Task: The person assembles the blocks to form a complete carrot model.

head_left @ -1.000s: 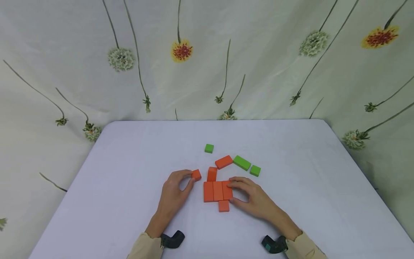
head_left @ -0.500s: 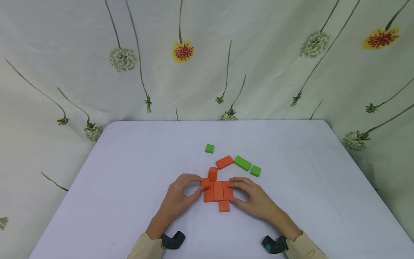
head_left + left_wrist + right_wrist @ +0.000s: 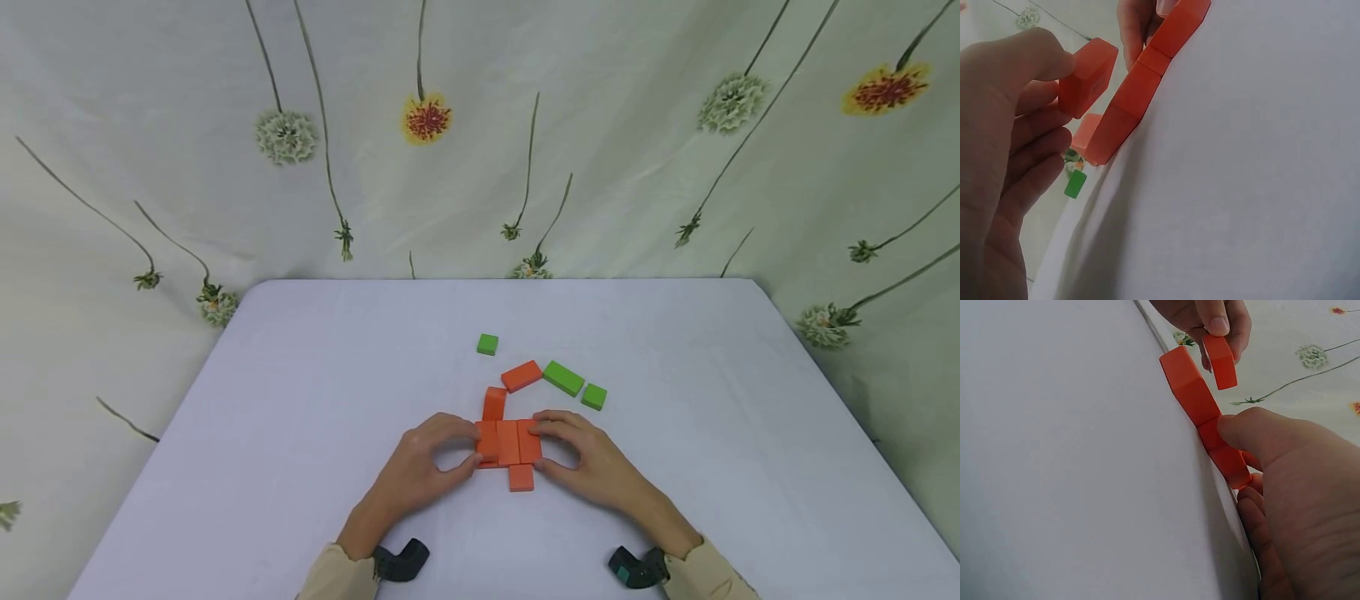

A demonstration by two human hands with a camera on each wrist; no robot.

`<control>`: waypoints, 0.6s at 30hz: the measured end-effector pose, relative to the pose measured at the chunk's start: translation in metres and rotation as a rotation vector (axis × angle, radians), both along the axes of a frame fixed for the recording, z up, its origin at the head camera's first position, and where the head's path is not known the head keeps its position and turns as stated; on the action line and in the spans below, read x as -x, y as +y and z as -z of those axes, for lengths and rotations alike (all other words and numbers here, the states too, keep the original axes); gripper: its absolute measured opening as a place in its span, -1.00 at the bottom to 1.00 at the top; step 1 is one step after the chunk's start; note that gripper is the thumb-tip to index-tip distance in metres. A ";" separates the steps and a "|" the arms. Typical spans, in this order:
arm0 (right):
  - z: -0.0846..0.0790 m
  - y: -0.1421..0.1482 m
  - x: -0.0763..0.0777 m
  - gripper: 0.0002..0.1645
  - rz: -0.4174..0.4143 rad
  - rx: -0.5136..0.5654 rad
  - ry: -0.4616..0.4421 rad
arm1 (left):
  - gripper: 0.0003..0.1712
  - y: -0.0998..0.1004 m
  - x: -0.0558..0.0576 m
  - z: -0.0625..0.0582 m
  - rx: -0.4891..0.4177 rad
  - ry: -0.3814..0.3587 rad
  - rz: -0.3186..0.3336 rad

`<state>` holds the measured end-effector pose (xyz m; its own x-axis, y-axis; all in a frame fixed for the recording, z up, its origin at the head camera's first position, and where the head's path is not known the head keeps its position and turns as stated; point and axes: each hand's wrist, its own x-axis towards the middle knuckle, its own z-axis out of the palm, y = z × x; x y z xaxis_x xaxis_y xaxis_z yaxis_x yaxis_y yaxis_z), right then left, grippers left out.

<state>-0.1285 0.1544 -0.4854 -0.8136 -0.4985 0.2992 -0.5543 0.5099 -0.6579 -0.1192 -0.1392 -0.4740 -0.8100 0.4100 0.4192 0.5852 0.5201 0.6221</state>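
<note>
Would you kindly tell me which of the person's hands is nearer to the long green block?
The right hand is nearer: it is on the near side of the long green block, apart from it; the left hand is farther off, to the block's left.

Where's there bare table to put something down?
There's bare table left of the left hand, right of the right hand, and beyond the farthest green block. It's crowded between both hands, where orange blocks sit, and just past them, with more orange and green blocks.
</note>
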 end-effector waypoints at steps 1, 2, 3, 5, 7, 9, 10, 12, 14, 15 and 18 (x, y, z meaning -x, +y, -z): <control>0.000 0.000 0.000 -0.48 -0.001 0.000 0.002 | -0.67 0.000 0.000 0.000 0.002 -0.003 0.009; 0.000 0.000 0.000 -0.48 -0.001 0.000 0.003 | -0.67 0.000 -0.001 0.000 0.007 -0.004 0.018; 0.000 0.000 0.000 -0.48 -0.001 0.000 0.006 | -0.67 0.001 -0.001 0.001 0.010 -0.006 0.028; 0.000 0.000 0.000 -0.48 -0.003 0.003 0.010 | -0.66 0.000 -0.001 0.001 0.009 -0.015 0.051; 0.000 0.000 0.000 -0.48 -0.005 0.004 0.015 | -0.66 0.000 -0.001 0.001 0.005 -0.024 0.076; -0.001 0.000 0.000 -0.48 -0.007 0.004 0.019 | -0.66 0.000 -0.001 0.002 0.001 -0.041 0.098; -0.001 0.000 -0.001 -0.48 -0.008 0.003 0.020 | -0.67 0.000 -0.001 0.001 -0.001 -0.051 0.109; -0.001 0.000 -0.001 -0.48 -0.010 0.001 0.020 | -0.68 0.000 -0.001 0.002 -0.004 -0.068 0.130; -0.002 0.000 -0.001 -0.48 -0.011 0.002 0.016 | -0.69 0.000 -0.002 0.002 -0.005 -0.076 0.149; -0.002 0.000 -0.001 -0.48 -0.012 0.003 0.014 | -0.70 0.000 -0.002 0.002 -0.005 -0.077 0.158; -0.002 0.000 -0.001 -0.48 -0.011 0.007 0.004 | -0.72 0.000 -0.002 0.002 -0.010 -0.077 0.187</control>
